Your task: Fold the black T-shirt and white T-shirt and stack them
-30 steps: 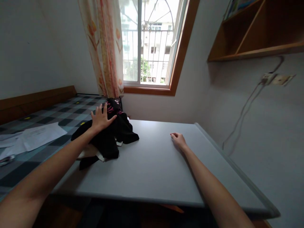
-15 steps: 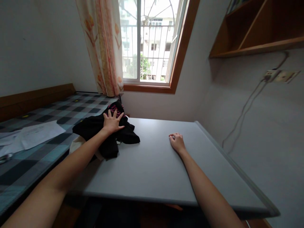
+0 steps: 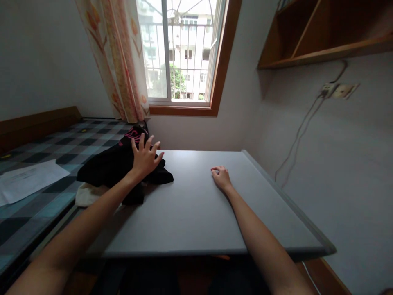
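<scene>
My left hand (image 3: 144,159) is spread open over a crumpled black garment (image 3: 106,167) with pink lettering. Whether its palm touches the cloth I cannot tell. The garment lies bunched at the left side of the white table (image 3: 184,213), partly hidden behind my hand and forearm. A cream-coloured cloth (image 3: 89,194) peeks out from beneath it. On the bare tabletop to the right rests my right hand (image 3: 221,178), its fingers curled in toward the thumb, with nothing visible in them.
On the left, a bed with a checked cover (image 3: 27,217) adjoins the table, with white paper sheets (image 3: 33,180) on it. Behind are a patterned curtain (image 3: 118,61) and a barred window (image 3: 187,53). A wooden shelf (image 3: 325,51) and cables (image 3: 294,143) are on the right wall.
My left hand has shifted up off the garment's lettering, fingers still spread, and more of the pink print shows. My right hand stays curled on the table. The whole view has swung slightly right.
</scene>
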Demonstrator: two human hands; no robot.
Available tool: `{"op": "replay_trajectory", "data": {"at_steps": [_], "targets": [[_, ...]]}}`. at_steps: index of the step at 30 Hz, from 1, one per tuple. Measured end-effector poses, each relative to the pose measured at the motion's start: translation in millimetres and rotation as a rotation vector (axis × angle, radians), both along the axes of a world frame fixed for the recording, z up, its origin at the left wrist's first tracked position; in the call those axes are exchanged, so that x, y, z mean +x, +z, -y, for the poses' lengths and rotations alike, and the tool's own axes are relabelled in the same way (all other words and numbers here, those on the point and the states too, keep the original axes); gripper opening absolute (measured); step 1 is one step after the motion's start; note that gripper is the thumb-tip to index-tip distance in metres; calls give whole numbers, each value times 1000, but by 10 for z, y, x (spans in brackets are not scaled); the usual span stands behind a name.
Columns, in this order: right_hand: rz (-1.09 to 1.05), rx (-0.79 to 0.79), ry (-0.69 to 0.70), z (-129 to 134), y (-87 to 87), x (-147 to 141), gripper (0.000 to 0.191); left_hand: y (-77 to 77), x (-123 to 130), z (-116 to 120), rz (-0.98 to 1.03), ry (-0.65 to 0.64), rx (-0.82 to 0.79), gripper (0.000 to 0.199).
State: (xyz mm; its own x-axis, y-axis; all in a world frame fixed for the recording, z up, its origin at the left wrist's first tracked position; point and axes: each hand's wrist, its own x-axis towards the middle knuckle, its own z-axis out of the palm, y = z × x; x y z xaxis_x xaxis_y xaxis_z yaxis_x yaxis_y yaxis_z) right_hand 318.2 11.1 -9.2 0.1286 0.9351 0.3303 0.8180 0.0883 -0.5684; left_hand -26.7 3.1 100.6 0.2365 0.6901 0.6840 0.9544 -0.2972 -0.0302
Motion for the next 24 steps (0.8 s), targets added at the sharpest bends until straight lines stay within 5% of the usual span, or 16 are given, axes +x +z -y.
{"op": "replay_trajectory", "data": {"at_steps": [5, 11, 24], "targets": [[4, 13, 12, 11, 64, 71, 37, -484, 650, 67, -87, -327, -181, 46], [194, -30, -47, 59, 99, 134, 47, -988, 1159, 66, -14, -436, -576, 53], [378, -406, -159, 172, 129, 41, 73, -1032, 1146, 225, -137, -429, -661, 84]]}}
